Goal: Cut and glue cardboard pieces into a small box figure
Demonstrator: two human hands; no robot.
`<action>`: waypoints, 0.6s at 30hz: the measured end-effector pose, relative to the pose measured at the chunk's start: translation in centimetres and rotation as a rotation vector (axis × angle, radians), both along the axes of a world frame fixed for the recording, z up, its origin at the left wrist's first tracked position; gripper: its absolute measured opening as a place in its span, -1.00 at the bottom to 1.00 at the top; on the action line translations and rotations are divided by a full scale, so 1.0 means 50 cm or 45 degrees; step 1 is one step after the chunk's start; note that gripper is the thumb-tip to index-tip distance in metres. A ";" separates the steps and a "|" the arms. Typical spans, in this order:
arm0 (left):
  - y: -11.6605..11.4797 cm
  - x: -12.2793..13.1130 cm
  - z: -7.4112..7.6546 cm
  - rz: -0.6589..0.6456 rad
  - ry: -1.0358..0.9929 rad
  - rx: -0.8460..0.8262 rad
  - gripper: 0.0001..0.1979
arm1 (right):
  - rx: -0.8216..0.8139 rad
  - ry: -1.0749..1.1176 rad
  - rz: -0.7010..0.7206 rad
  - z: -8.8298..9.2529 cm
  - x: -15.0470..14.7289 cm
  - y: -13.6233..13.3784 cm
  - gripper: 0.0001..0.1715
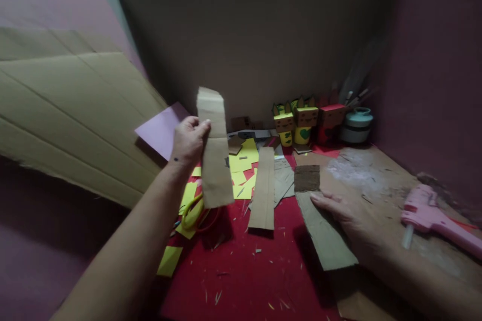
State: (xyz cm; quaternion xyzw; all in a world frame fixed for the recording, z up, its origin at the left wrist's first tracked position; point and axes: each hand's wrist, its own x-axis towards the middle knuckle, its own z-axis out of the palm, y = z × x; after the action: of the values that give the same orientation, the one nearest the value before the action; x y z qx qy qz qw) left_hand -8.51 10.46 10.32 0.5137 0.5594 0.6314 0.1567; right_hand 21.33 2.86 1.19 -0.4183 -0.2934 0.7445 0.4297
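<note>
My left hand (190, 139) pinches the left edge of a long cardboard strip (216, 160) and holds it upright above the red work surface (241, 271). At the right, my right hand (346, 215) is closed on another cardboard strip (326, 238), thumb on its face and the other fingers mostly hidden behind. A dark brown patch (307, 178) covers that strip's top end. Between the hands a third cardboard strip (262, 190) lies apart from both. Scissors with yellow and red handles (193, 214) rest below the left strip, partly hidden by it.
Yellow paper scraps (244, 158) lie behind the strips. Several small box-headed figures (305, 123) stand at the back beside a teal-lidded container (357, 125). A pink glue gun (433, 215) lies at the right. A large cardboard sheet (75, 105) leans at the left, near a lilac sheet (160, 130).
</note>
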 end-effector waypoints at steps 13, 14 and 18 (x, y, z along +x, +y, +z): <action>-0.092 0.242 -0.180 -0.412 -0.504 -0.215 -0.76 | 0.255 0.111 0.172 -0.035 -0.028 -0.018 -0.64; -0.096 0.249 -0.183 -0.413 -0.526 -0.213 -0.77 | 0.272 0.088 0.175 -0.041 -0.032 -0.018 -0.64; -0.108 0.268 -0.189 -0.416 -0.589 -0.199 -0.82 | 0.281 -0.023 0.102 -0.057 -0.040 -0.019 -0.62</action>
State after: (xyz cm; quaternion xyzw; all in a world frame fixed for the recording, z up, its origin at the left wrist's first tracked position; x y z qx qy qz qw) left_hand 4.90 5.07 0.85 0.4256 0.4656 0.6533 0.4186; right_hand 19.32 1.93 -1.66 -0.3632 -0.3938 0.7204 0.4404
